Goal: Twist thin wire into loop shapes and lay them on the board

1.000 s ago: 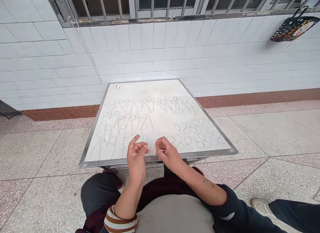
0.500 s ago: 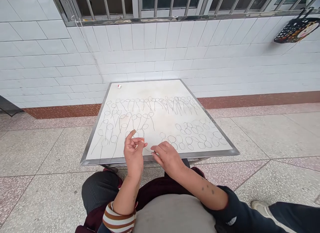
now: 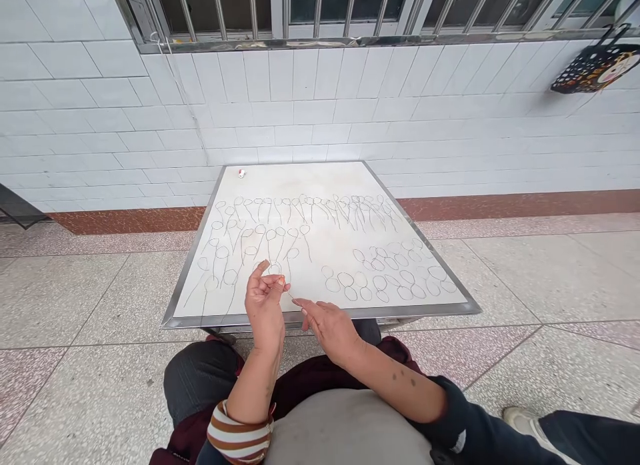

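Observation:
My left hand (image 3: 266, 302) is raised over the near edge of the board, thumb and index finger pinched on a thin wire (image 3: 291, 294). A small orange spot shows at those fingertips; I cannot make out what it is. The wire slants down to my right hand (image 3: 330, 324), whose fingers lie close together with their tips at its other end. A tan band wraps one raised left fingertip. Beyond my hands, several thin wire loops with long tails (image 3: 271, 234) lie in rows on the white board (image 3: 300, 178). At the right are closed-looking rings (image 3: 380, 282).
The board has a grey metal rim (image 3: 440, 262) and stands against a white tiled wall (image 3: 310, 112). A small red-and-white object (image 3: 242, 174) sits at its far left corner. A patterned bag (image 3: 595, 68) hangs at the upper right. Another person's shoe (image 3: 520, 418) shows at lower right.
My right hand has moved slightly left and down, its fingers straighter and its tips nearer the left hand. The wire between the hands now shows. The view has shifted a little.

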Demonstrator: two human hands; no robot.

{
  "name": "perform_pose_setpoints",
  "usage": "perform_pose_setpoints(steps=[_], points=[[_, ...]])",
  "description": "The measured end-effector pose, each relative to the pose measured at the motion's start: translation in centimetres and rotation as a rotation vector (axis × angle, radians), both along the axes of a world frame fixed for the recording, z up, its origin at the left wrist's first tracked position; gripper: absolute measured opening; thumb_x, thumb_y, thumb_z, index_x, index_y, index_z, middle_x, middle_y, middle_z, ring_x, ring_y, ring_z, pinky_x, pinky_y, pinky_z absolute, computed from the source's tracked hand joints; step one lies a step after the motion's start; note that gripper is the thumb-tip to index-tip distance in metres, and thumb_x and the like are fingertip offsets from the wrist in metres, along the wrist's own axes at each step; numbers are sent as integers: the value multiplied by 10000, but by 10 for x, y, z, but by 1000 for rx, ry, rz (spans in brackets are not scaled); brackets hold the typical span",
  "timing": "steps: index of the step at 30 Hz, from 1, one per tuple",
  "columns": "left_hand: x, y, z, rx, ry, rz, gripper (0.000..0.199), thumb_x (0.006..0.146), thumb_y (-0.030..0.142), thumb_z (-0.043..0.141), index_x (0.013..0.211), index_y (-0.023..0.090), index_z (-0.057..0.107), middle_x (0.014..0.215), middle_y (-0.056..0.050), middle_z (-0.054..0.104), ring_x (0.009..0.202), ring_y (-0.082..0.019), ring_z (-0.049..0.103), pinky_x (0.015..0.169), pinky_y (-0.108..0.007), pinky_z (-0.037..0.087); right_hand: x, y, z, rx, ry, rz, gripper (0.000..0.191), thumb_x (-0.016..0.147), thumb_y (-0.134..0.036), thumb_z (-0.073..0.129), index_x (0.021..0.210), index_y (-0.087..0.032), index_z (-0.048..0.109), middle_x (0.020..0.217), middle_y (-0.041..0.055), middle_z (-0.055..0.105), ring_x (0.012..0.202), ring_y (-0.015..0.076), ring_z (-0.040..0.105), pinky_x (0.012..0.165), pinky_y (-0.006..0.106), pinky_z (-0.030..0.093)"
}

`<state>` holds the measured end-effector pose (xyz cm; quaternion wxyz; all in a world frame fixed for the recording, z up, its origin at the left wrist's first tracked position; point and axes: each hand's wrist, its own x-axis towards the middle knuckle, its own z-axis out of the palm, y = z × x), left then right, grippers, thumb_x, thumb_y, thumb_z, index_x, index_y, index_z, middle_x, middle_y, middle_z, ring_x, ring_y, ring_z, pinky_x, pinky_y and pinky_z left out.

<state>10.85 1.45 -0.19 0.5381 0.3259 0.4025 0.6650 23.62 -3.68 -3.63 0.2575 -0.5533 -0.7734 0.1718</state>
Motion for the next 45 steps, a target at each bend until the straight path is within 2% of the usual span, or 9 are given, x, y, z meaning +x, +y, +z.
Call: perform_pose_setpoints(steps=[6, 9, 16, 24, 30, 36, 39, 42, 45], points=[[-2, -4, -1, 2, 168, -57, 460, 736, 186, 675, 1182, 191, 563, 738, 16, 577, 829, -147, 585, 825, -314, 463, -1, 3, 11, 100, -173, 3, 304, 944, -258, 441, 1196, -188, 597, 865, 101, 706, 873, 246, 576, 730, 358, 430], [1, -9, -1, 3, 210, -74, 463, 751, 192, 668, 1197, 194, 544, 757, 14, 594, 812, -137, 587, 873, -321, 442, -4, 7, 17, 90, -216, -53, 286, 933, -357, 479, 1122, -196, 622, 763, 98, 681, 729, 217, 595, 615, 300, 404], [9, -19, 2, -35, 171, -105, 463, 754, 212, 676, 1196, 196, 541, 779, 3, 596, 791, -138, 580, 814, -304, 465, -15, 15, 17, -46, -119, -129, 280, 996, -302, 307, 960, -193, 563, 595, 23, 659, 522, 164, 607, 469, 247, 293], [10, -16, 1, -73, 93, -71, 454, 722, 180, 683, 1161, 180, 565, 771, 2, 592, 749, -136, 586, 741, -284, 470, -13, 11, 1, -50, 115, -54, 347, 1005, -315, 205, 1183, -224, 488, 658, -4, 677, 634, 170, 646, 589, 277, 430], [11, -14, 1, -59, 49, -83, 471, 703, 187, 702, 1158, 183, 581, 737, 15, 588, 752, -129, 585, 765, -286, 473, -14, 4, -10, -63, 208, -53, 383, 998, -328, 211, 1206, -202, 507, 692, 10, 681, 670, 167, 637, 644, 290, 460], [-8, -6, 11, 46, 87, -65, 546, 722, 219, 706, 1241, 220, 535, 748, 17, 581, 763, -136, 554, 708, -298, 527, 3, -14, -23, -177, 173, 221, 383, 989, -331, 253, 1198, -226, 557, 717, 21, 676, 740, 184, 631, 735, 323, 479], [-19, -6, 18, 67, 174, -156, 625, 736, 231, 696, 1319, 223, 470, 734, 11, 595, 759, -145, 562, 678, -285, 529, 21, -13, -12, -235, 316, 118, 356, 967, -390, 328, 1125, -228, 603, 768, 25, 662, 750, 177, 611, 739, 325, 471], [-20, -11, 18, 5, 255, -334, 791, 715, 230, 712, 1413, 245, 340, 720, 20, 624, 678, -137, 581, 668, -293, 524, 27, 0, 7, -281, 681, -54, 334, 889, -439, 501, 1141, -237, 586, 813, 3, 599, 737, 140, 566, 683, 274, 465], [-14, -16, 14, -62, 295, -512, 939, 680, 227, 735, 1465, 255, 220, 693, 34, 638, 609, -129, 583, 652, -297, 517, 20, 13, 20, -378, 913, 54, 380, 757, -414, 683, 1090, -242, 623, 836, -15, 546, 739, 117, 548, 642, 236, 455]])
